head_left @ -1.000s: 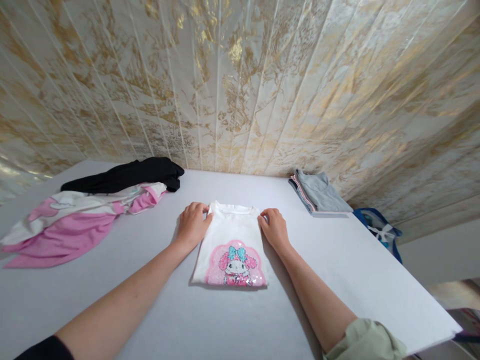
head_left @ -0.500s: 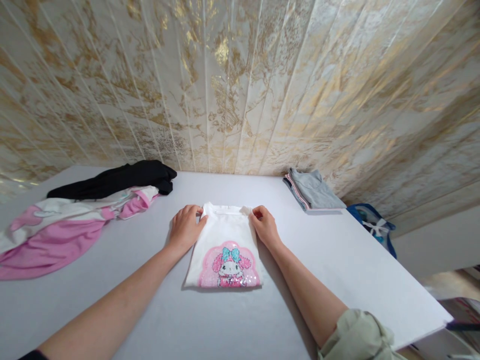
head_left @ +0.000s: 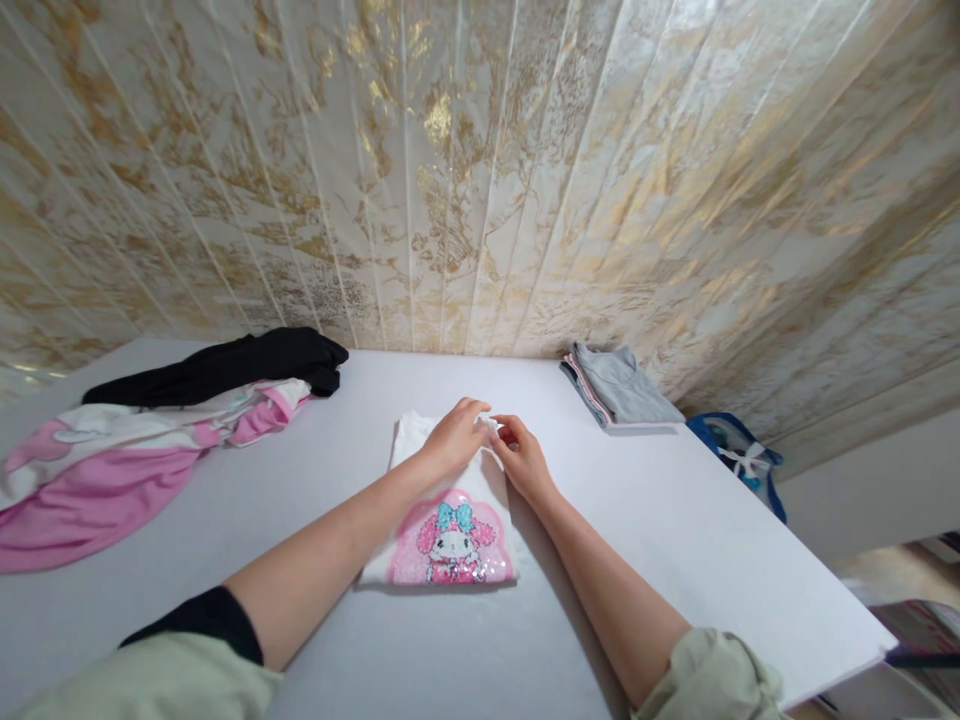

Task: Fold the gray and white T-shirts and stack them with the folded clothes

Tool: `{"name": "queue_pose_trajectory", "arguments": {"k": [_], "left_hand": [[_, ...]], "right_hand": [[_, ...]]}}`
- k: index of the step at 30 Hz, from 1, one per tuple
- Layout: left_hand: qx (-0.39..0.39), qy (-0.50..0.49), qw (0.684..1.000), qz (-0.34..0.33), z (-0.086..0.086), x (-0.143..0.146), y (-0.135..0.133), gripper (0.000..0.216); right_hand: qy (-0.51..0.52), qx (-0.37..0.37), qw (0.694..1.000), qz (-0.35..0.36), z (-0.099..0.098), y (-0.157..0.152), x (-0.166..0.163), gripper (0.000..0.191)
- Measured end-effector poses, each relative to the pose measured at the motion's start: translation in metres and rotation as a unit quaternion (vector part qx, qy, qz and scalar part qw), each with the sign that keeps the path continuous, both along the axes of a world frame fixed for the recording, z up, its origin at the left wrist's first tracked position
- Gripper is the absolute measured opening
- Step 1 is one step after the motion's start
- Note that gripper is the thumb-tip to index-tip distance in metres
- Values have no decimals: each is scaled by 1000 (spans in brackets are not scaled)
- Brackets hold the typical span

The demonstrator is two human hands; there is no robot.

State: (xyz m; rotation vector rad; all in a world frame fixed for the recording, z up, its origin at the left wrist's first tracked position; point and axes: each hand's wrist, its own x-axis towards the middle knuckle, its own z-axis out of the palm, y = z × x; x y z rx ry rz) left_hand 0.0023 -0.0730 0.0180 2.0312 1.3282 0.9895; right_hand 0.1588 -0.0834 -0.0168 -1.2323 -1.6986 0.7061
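Observation:
A folded white T-shirt (head_left: 491, 490) lies on the white table in front of me, its collar edge away from me. On its near half is a pink sequin character with a turquoise bow. My left hand (head_left: 456, 437) reaches across the shirt to its far right corner, fingers bent at the collar edge and partly hidden. At that same corner, my right hand (head_left: 523, 455) pinches the shirt's fabric between thumb and fingers. The two hands almost touch, and my left forearm covers the shirt's left middle.
Left on the table (head_left: 750, 560) lie a crumpled black garment (head_left: 225, 365) and a pink and white garment (head_left: 112, 490). A stack of folded clothes, grey on top (head_left: 626, 385), sits at the back right. Past the right edge is a blue-trimmed bag (head_left: 742, 460). A gold-patterned curtain (head_left: 450, 200) hangs behind.
My left hand has left the shirt's far left corner and moved right across the collar to the far right corner. My right hand has stayed at that corner.

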Motion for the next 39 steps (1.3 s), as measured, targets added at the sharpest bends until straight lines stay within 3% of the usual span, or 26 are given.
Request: {"name": "queue_pose_trajectory", "arguments": {"k": [5, 8, 14, 25, 30, 39], "left_hand": [[-7, -45, 999, 30, -24, 10, 10, 13], [-21, -72, 996, 40, -29, 6, 8, 11], [-41, -91, 995, -5, -24, 2, 4, 2], [-62, -104, 991, -57, -21, 0, 2, 14], [-52, -106, 992, -52, -23, 1, 5, 19], [-45, -93, 994, -45, -23, 1, 5, 22]], "right_hand": [[12, -4, 1000, 24, 0, 4, 5, 23], [15, -16, 999, 43, -1, 8, 7, 24], [9, -22, 998, 62, -1, 11, 6, 22], [21, -15, 1000, 1, -3, 8, 3, 10], [52, -2, 998, -31, -5, 5, 4, 8], [55, 0, 998, 13, -1, -2, -1, 19]]}}
